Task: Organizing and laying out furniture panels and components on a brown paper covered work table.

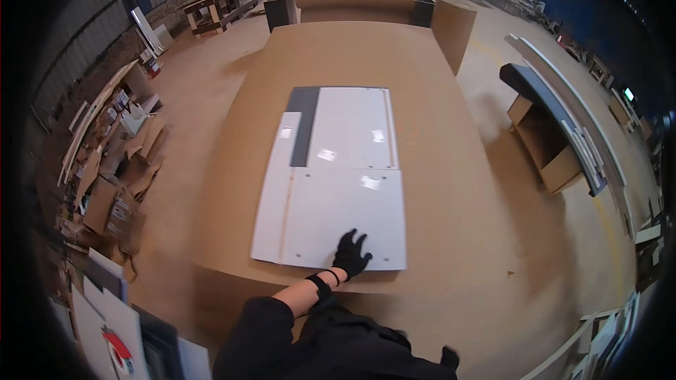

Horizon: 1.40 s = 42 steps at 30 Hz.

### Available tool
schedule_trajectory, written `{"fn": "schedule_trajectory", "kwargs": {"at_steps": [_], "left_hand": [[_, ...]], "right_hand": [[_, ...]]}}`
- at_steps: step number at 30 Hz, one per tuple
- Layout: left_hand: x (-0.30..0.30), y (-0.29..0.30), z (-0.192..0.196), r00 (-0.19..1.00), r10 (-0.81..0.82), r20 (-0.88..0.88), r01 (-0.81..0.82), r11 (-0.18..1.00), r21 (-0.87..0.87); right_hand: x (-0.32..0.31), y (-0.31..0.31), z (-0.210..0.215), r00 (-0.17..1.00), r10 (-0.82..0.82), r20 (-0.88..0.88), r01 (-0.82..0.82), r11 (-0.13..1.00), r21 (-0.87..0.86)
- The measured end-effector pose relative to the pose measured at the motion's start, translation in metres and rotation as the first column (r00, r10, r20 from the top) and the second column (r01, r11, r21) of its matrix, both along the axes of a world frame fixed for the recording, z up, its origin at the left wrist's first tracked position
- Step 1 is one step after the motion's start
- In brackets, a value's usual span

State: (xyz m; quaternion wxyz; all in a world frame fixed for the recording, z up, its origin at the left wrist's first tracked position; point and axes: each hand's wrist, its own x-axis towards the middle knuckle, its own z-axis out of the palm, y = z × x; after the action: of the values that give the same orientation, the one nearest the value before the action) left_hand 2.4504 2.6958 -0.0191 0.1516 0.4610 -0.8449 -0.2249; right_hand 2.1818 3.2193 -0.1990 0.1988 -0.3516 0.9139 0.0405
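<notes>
My left hand (351,254), in a black glove, reaches over the near edge of a white panel (341,218). Its fingers are apart and a little curled, with nothing between them; whether they touch the panel I cannot tell. Beyond this panel lies another white panel (355,116), next to a dark grey strip (303,134) and a narrow white board (271,218) along the left. Small pale labels stick to the panels. All of them rest on a large sheet of brown cardboard (443,190). A small dark shape at the lower edge seems to be my right hand (449,357), mostly out of sight.
A big roll of brown cardboard (355,1) stands at the far end. Cardboard scraps (116,204) and boxes crowd the left. Panels lean at the lower left, with a red tape dispenser (117,346) on them. On the right, long boards lie over an open wooden box (542,144).
</notes>
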Motion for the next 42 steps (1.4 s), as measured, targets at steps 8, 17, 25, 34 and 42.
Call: {"fn": "schedule_trajectory", "kwargs": {"at_steps": [8, 17, 25, 34, 42], "left_hand": [[-0.241, 0.159, 0.020, 0.710, -0.640, 0.295, 0.551, 0.765, 0.335], [-0.434, 0.186, -0.048, 0.501, -0.746, 0.438, 0.725, 0.638, 0.258], [-0.602, 0.167, -0.143, 0.581, -0.647, 0.495, 0.432, 0.760, 0.486], [-0.749, 0.101, -0.140, 0.915, -0.306, 0.263, 0.085, 0.784, 0.615], [-0.784, 0.120, -0.175, 0.812, 0.101, 0.575, -0.289, 0.926, 0.245]], "right_hand": [[-0.078, 0.151, 0.033, 0.987, -0.117, 0.114, 0.119, 0.993, -0.014], [-0.254, 0.039, 0.154, 0.767, -0.445, 0.463, 0.635, 0.630, -0.446], [-0.552, -0.003, 0.196, 0.815, -0.377, 0.441, 0.537, 0.776, -0.330], [-0.939, -0.080, 0.214, 0.910, -0.255, 0.327, 0.390, 0.793, -0.468], [-1.364, -0.232, 0.187, 0.963, -0.258, 0.079, 0.248, 0.728, -0.639]]}}
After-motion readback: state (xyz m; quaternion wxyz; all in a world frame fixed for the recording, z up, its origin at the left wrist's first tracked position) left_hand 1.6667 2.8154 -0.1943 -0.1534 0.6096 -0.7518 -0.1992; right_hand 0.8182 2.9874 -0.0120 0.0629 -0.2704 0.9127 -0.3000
